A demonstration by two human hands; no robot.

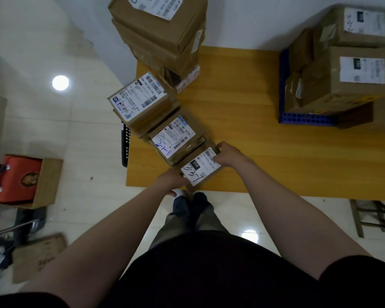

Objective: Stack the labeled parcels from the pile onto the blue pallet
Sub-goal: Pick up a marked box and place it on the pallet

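A small brown parcel with a white label marked "010" lies at the near left edge of the yellow table. My left hand grips its near left end. My right hand grips its far right end. Behind it a row of labeled parcels runs toward the wall: one with blue writing, another, then a tall stack. The blue pallet sits at the table's right with several labeled parcels stacked on it.
To the left on the tiled floor stands an open carton with an orange bag, with flat cardboard nearer me. A black perforated strip hangs at the table's left edge. A wooden stool stands under the table's right side.
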